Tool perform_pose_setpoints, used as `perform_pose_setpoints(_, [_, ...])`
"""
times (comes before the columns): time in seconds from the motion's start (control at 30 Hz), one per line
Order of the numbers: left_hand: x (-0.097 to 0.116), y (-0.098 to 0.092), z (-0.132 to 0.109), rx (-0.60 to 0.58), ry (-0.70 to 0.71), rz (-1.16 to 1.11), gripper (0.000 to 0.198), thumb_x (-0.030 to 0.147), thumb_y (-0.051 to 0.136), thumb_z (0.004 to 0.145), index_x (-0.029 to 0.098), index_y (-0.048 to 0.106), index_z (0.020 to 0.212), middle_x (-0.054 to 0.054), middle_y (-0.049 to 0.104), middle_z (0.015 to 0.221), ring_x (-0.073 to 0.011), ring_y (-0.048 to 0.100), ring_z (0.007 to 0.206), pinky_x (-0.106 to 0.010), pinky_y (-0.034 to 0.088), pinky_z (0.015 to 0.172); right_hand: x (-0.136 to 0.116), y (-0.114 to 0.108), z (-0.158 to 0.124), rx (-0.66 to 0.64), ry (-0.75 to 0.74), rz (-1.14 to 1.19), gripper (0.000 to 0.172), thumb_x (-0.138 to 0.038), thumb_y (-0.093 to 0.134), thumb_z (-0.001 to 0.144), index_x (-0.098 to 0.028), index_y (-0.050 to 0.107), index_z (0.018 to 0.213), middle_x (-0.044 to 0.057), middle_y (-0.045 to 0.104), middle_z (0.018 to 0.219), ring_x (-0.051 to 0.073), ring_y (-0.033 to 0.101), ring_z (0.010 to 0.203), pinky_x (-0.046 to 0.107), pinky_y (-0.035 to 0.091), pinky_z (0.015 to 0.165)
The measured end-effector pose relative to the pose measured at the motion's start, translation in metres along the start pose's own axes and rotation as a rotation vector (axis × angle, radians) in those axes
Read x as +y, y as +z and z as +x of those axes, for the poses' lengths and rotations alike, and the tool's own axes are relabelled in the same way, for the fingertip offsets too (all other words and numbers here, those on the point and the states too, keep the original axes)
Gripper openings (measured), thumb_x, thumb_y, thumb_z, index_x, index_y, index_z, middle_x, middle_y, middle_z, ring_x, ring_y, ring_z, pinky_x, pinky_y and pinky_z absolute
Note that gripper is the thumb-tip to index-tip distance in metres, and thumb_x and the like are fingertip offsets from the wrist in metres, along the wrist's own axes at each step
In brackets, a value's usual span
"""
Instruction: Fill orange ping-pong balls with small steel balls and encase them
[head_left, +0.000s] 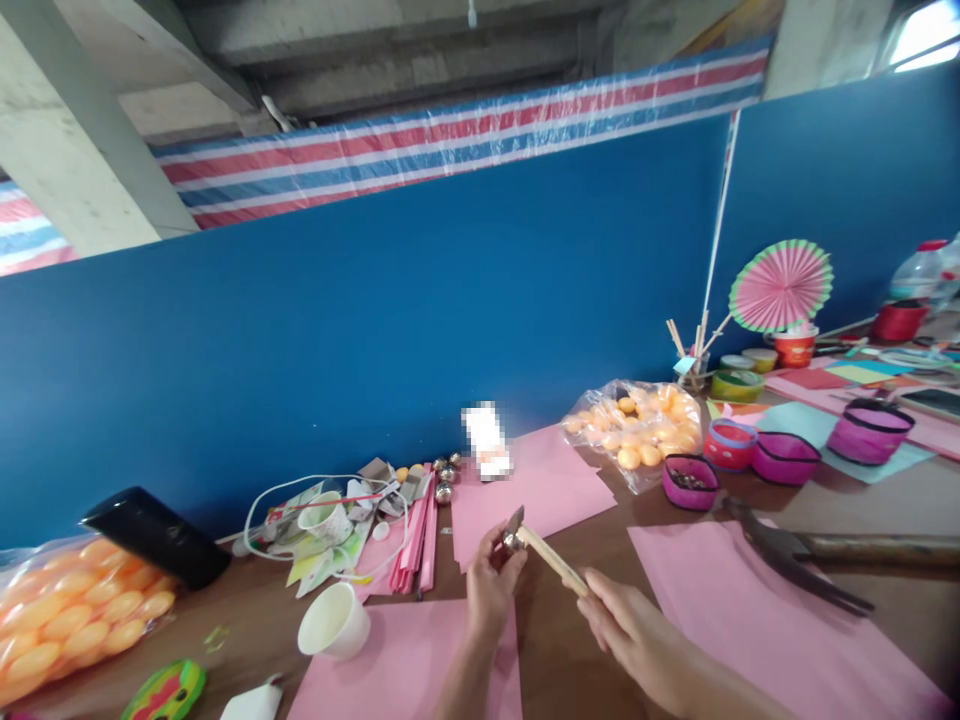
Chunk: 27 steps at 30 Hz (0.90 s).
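My left hand (491,580) is closed in a pinch on a small silver bell (514,541) at the tip of a thin wooden stick (553,561). My right hand (626,625) grips the stick's lower end, fingers closed around it. Both hands hover over the brown table, between two pink paper sheets (547,490). The stick slants up to the left.
A white cup (335,621) lies near my left arm. Bags of orange balls (60,610) sit at far left and at the back (645,430). A hammer (810,555) lies at right. Magenta fabric bowls (784,457), loose bells (444,478), a pink paper fan (780,285) stand along the blue wall.
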<state>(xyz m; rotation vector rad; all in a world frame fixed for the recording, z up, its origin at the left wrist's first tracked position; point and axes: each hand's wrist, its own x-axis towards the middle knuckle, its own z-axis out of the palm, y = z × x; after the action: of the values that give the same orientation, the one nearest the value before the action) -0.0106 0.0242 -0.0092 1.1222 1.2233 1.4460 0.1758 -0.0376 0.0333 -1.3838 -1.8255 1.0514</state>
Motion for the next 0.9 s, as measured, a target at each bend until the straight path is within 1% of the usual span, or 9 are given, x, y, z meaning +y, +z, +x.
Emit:
perform_pose_setpoints(0.07, [0.0008, 0.0006, -0.0004, 0.0, 0.009, -0.011, 0.04, 0.019, 0.067, 0.063, 0.015, 0.059, 0.102, -0.008, 0.068, 0.093, -0.0216, 0.063, 0.086, -0.036, 0.047, 0.083, 0.0014, 0.001, -0.0007, 0.005, 0.0, 0.021, 0.026, -0.042, 0.036, 0.086, -0.021, 0.052, 0.082, -0.002, 0.053, 0.059, 0.012, 0.053, 0.056, 0.023, 0.041, 0.055])
perform_pose_setpoints(0.23, [0.0018, 0.0008, -0.0011, -0.018, 0.018, 0.012, 0.043, 0.021, 0.067, 0.062, 0.017, 0.059, 0.104, -0.009, 0.066, 0.101, -0.0235, 0.061, 0.093, -0.037, 0.047, 0.084, 0.0002, -0.0049, -0.0019, -0.028, -0.002, 0.015, 0.027, -0.043, 0.038, 0.085, -0.021, 0.051, 0.078, -0.003, 0.052, 0.058, 0.011, 0.051, 0.053, 0.022, 0.04, 0.053])
perform_pose_setpoints(0.3, [0.0015, 0.0008, -0.0012, 0.007, 0.027, 0.027, 0.046, 0.021, 0.067, 0.062, 0.018, 0.058, 0.107, -0.009, 0.065, 0.102, -0.0231, 0.062, 0.092, -0.037, 0.047, 0.083, -0.0006, -0.0071, -0.002, -0.031, -0.02, 0.017, 0.027, -0.043, 0.037, 0.086, -0.021, 0.051, 0.079, -0.003, 0.053, 0.059, 0.011, 0.052, 0.054, 0.022, 0.04, 0.053])
perform_pose_setpoints(0.4, [0.0007, 0.0007, -0.0014, 0.03, 0.037, 0.023, 0.045, 0.02, 0.068, 0.061, 0.018, 0.058, 0.105, -0.008, 0.065, 0.099, -0.0212, 0.062, 0.089, -0.035, 0.048, 0.081, 0.0003, -0.0057, -0.0014, -0.012, -0.011, 0.003, 0.028, -0.043, 0.034, 0.087, -0.021, 0.051, 0.08, -0.003, 0.053, 0.059, 0.011, 0.052, 0.055, 0.022, 0.041, 0.054])
perform_pose_setpoints(0.53, [-0.0007, 0.0003, -0.0014, -0.026, 0.049, 0.047, 0.038, 0.019, 0.066, 0.062, 0.017, 0.059, 0.1, -0.008, 0.067, 0.091, -0.0201, 0.063, 0.084, -0.035, 0.048, 0.08, 0.0035, -0.0006, -0.0014, 0.025, -0.026, -0.016, 0.028, -0.044, 0.035, 0.086, -0.021, 0.052, 0.081, -0.003, 0.053, 0.057, 0.012, 0.052, 0.054, 0.022, 0.041, 0.053])
perform_pose_setpoints(0.6, [-0.0023, -0.0001, -0.0012, -0.01, 0.056, 0.057, 0.041, 0.02, 0.067, 0.062, 0.016, 0.058, 0.102, -0.008, 0.067, 0.092, -0.0203, 0.064, 0.083, -0.035, 0.049, 0.079, 0.0044, 0.0006, -0.0023, 0.072, -0.059, -0.007, 0.028, -0.044, 0.036, 0.086, -0.021, 0.052, 0.083, -0.002, 0.054, 0.059, 0.012, 0.053, 0.056, 0.022, 0.041, 0.054])
perform_pose_setpoints(0.67, [-0.0043, -0.0007, -0.0008, 0.0, 0.057, 0.067, 0.045, 0.022, 0.067, 0.062, 0.017, 0.058, 0.105, -0.008, 0.067, 0.093, -0.0204, 0.064, 0.082, -0.035, 0.049, 0.079, 0.0042, 0.0007, -0.0035, 0.084, -0.067, -0.011, 0.028, -0.044, 0.036, 0.086, -0.021, 0.053, 0.084, -0.002, 0.054, 0.06, 0.012, 0.053, 0.056, 0.022, 0.042, 0.055])
perform_pose_setpoints(0.83, [-0.0057, -0.0021, 0.0004, -0.017, 0.104, 0.077, 0.043, 0.022, 0.065, 0.065, 0.017, 0.058, 0.107, -0.01, 0.063, 0.104, -0.0219, 0.06, 0.094, -0.035, 0.046, 0.085, -0.001, -0.0036, -0.0046, 0.027, -0.006, -0.041, 0.03, -0.044, 0.033, 0.087, -0.021, 0.052, 0.081, -0.003, 0.053, 0.058, 0.012, 0.053, 0.056, 0.023, 0.041, 0.056])
perform_pose_setpoints(0.9, [-0.0042, -0.0021, 0.0003, -0.025, 0.092, 0.059, 0.045, 0.021, 0.065, 0.066, 0.017, 0.057, 0.109, -0.011, 0.061, 0.107, -0.0221, 0.058, 0.098, -0.035, 0.044, 0.087, -0.0037, -0.0072, -0.0042, 0.012, -0.002, -0.014, 0.031, -0.044, 0.032, 0.087, -0.021, 0.052, 0.082, -0.002, 0.053, 0.06, 0.012, 0.053, 0.058, 0.023, 0.041, 0.057])
